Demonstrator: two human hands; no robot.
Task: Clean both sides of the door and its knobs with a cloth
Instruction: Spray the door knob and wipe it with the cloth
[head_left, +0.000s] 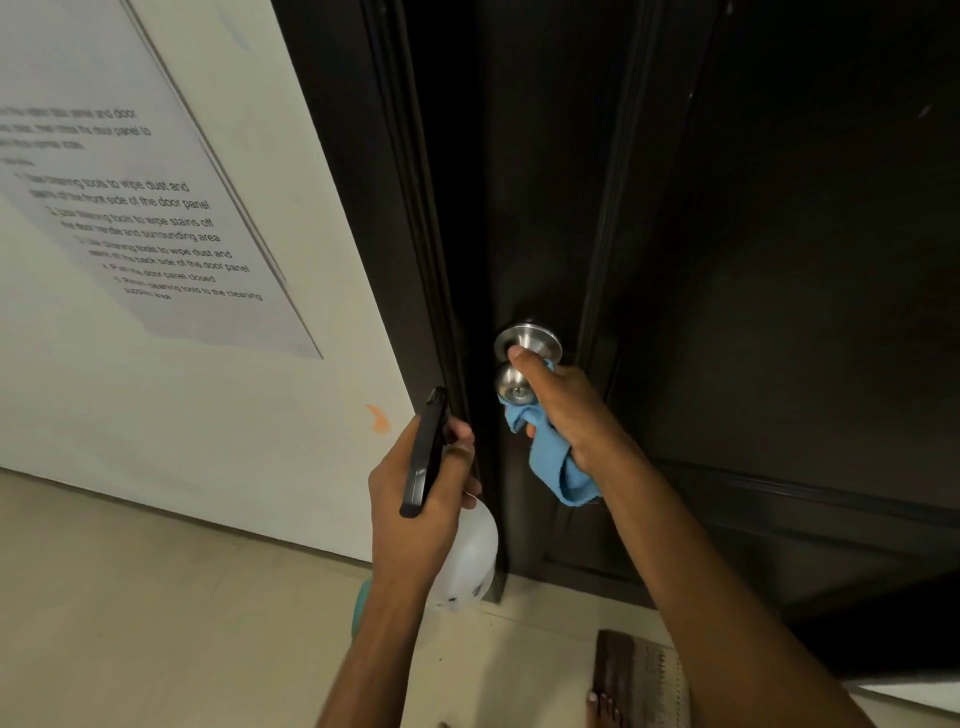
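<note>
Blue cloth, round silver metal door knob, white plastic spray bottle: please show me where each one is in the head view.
Blue cloth (558, 470): head view, on the folds hanging below the right hand.
Round silver metal door knob (514, 384): head view, on its front face.
White plastic spray bottle (470, 556): head view, on its body.

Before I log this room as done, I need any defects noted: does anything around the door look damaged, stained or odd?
One thing: an orange smear marks the pale wall left of the dark door, level with the spray bottle. The knob, which the right hand is wiping with the blue cloth, looks intact.
</note>
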